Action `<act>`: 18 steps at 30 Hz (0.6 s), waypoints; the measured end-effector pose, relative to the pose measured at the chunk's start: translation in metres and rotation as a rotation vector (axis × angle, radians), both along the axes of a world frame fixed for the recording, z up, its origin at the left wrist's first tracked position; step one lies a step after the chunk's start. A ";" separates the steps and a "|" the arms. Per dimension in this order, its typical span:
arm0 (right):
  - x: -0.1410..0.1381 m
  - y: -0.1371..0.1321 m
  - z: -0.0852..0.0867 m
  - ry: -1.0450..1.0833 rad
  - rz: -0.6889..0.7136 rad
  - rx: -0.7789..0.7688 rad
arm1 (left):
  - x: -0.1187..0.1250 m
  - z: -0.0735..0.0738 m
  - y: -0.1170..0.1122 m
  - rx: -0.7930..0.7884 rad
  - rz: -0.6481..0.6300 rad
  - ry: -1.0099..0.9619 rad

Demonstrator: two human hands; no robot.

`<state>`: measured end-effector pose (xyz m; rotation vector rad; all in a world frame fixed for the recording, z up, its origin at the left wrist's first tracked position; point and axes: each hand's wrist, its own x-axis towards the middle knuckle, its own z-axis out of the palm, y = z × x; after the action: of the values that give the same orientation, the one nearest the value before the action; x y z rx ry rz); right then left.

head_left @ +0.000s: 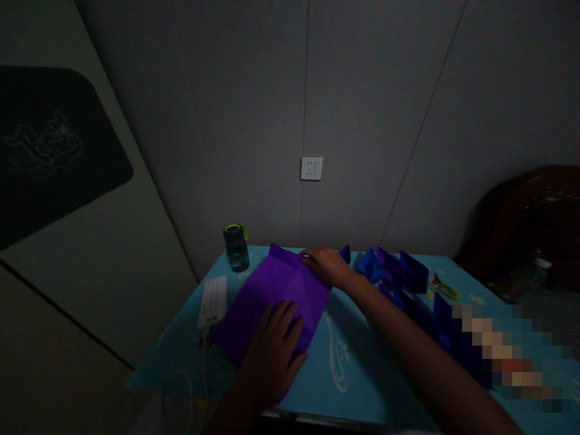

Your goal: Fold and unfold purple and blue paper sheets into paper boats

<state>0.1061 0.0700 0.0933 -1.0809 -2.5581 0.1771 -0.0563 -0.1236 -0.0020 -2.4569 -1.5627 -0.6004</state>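
A large sheet of purple paper (272, 290) with crease lines lies at a slant on the light blue tabletop. Along its far edge runs a narrow strip that looks creased or folded. My left hand (276, 344) rests flat on the near part of the sheet, fingers spread. At the far right corner, my right hand (325, 266) has its fingers bent together over the paper's edge; the thumb is hidden. Just beyond that hand stand folded blue paper pieces (370, 266) and a folded purple piece (390, 269).
A water bottle (237, 248) stands at the back left, with a white power bank (213, 301) and its cable nearer me. More dark blue folded paper (414, 272) and scissors-like yellow-handled item (445, 288) lie right. A wall socket (312, 168) is behind.
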 end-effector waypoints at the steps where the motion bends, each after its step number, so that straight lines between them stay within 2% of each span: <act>1: -0.004 0.003 0.000 -0.016 -0.030 0.014 | 0.001 -0.005 0.001 -0.086 0.006 0.013; 4: 0.001 0.016 -0.002 -0.034 -0.156 0.037 | -0.002 -0.021 0.003 -0.230 0.057 0.015; 8: 0.026 0.030 -0.015 -0.125 -0.327 0.019 | -0.003 -0.035 0.004 -0.235 0.104 0.004; 12: 0.037 0.026 -0.036 -0.242 -0.349 -0.018 | -0.002 -0.041 0.006 -0.203 0.129 -0.008; 18: 0.021 0.015 -0.057 -0.305 -0.350 -0.041 | 0.005 -0.041 0.010 -0.200 0.171 -0.032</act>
<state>0.1276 0.0853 0.0360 -1.6597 -2.5724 -0.0294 -0.0513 -0.1139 -0.0433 -2.4250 -1.9063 -0.4779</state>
